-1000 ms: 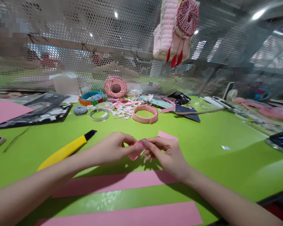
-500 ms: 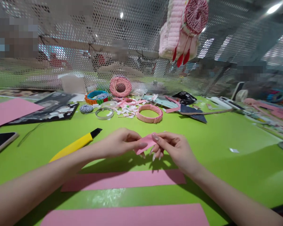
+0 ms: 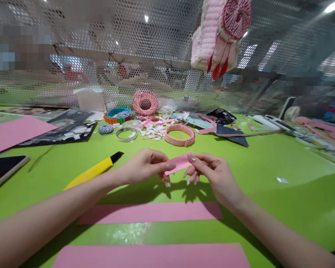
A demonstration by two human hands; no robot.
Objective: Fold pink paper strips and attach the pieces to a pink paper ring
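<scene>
"Where's the small pink paper strip?"

"Held up off the table, pinched between both hands. The left hand has its fingers closed on one end, the right hand on the other."

"What's near that strip?"

"A yellow utility knife lies left of it, and a longer pink paper strip lies below it on the green table."

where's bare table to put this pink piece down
Green table shows right of your right hand, before the small white scrap, and between the pink paper strips. Crowded at the back: pink band, paper scraps.
</scene>
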